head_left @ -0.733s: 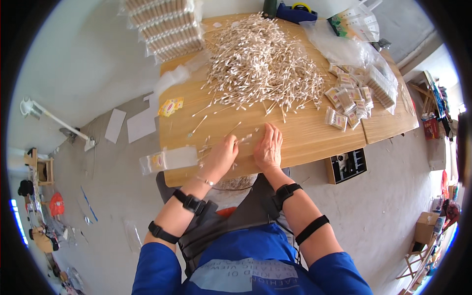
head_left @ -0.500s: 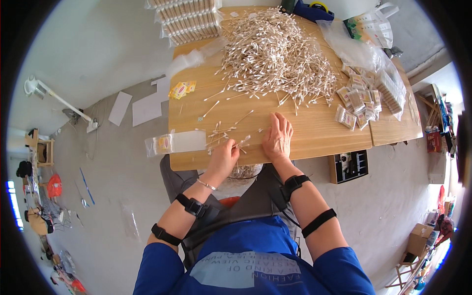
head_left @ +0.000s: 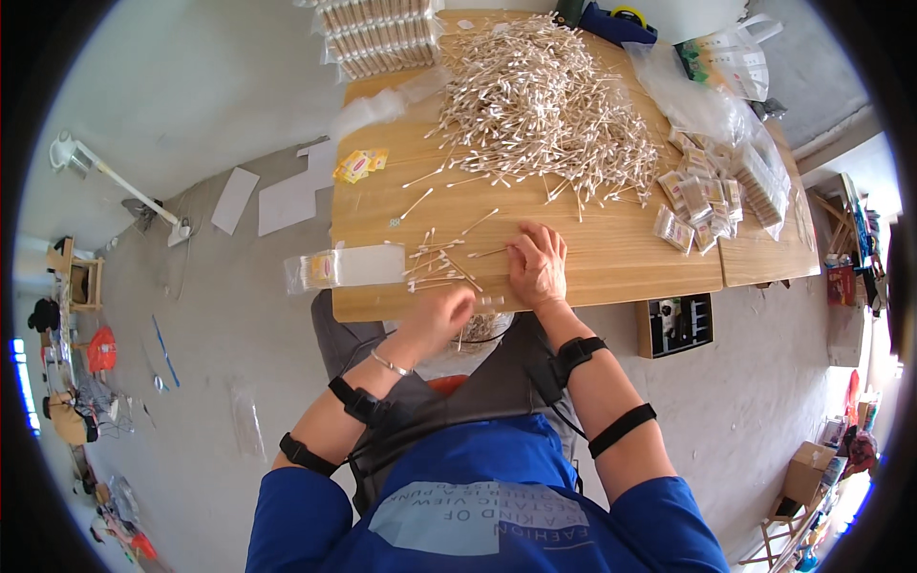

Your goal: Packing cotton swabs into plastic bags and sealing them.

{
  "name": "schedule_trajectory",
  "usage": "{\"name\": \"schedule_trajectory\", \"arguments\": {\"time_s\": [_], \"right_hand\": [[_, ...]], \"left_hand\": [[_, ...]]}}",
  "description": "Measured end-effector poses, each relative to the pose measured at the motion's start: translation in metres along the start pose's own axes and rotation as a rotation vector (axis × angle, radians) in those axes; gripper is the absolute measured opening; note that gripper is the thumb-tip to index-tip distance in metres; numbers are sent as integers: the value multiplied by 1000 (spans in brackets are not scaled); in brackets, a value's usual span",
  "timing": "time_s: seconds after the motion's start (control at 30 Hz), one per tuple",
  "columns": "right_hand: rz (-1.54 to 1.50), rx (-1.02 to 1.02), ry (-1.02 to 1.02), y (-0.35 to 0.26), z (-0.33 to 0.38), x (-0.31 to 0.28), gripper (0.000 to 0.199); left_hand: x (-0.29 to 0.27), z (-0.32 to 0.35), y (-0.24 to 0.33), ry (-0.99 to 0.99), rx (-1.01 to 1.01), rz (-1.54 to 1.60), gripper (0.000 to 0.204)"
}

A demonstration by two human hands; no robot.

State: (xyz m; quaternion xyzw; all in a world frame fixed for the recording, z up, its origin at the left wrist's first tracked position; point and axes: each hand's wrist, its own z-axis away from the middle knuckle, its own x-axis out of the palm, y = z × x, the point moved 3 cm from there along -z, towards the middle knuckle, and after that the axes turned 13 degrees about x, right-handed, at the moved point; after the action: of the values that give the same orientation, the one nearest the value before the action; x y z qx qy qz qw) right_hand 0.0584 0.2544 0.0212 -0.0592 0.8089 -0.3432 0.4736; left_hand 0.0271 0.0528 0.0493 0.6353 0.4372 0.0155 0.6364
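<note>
My right hand [head_left: 538, 267] rests on the table near its front edge, fingers curled in. One cotton swab [head_left: 491, 253] sticks out leftward from its fingertips. Just past the front edge, my left hand [head_left: 443, 315] is smeared by motion, so its fingers do not read clearly. Between the hands and a flat clear packet lies a small loose group of cotton swabs [head_left: 435, 263]. Small whitish bits [head_left: 490, 301] lie at the edge by my left hand. The packet [head_left: 320, 270], with a yellow label inside, overhangs the left edge beside a white card strip [head_left: 373, 265].
A big heap of cotton swabs [head_left: 544, 105] covers the back middle. Filled small packs [head_left: 697, 201] pile up at the right, near a clear plastic bag [head_left: 688, 86]. Stacked packs [head_left: 377, 38] stand back left; yellow labels [head_left: 360, 164] lie below them. A blue tape dispenser [head_left: 619, 24] sits behind.
My left hand has drawn back from the loose swabs toward me, past the table edge. My right hand's fingers have curled in, with a swab now at their tips. The view has shifted slightly.
</note>
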Motion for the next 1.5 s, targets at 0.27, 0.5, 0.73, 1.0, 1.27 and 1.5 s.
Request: {"name": "schedule_trajectory", "arguments": {"time_s": [0.27, 0.5, 0.73, 1.0, 1.27, 1.5], "right_hand": [[9, 7, 2, 0, -3, 3, 12], [22, -1, -10, -3, -2, 4, 11], [48, -2, 14, -1, -3, 2, 12], [42, 6, 5, -3, -3, 3, 12], [47, 23, -8, -3, -3, 4, 11], [80, 41, -24, 0, -4, 5, 12]], "left_hand": [[31, 42, -13, -193, 396, -624, 14], [34, 63, -32, -352, -56, -468, 18], [-22, 12, 6, 273, 89, -332, 13], [-41, -9, -39, 230, -41, -448, 12], [-67, -13, -44, 398, -85, -256, 8], [-54, 21, -32, 232, 129, -509, 15]]}}
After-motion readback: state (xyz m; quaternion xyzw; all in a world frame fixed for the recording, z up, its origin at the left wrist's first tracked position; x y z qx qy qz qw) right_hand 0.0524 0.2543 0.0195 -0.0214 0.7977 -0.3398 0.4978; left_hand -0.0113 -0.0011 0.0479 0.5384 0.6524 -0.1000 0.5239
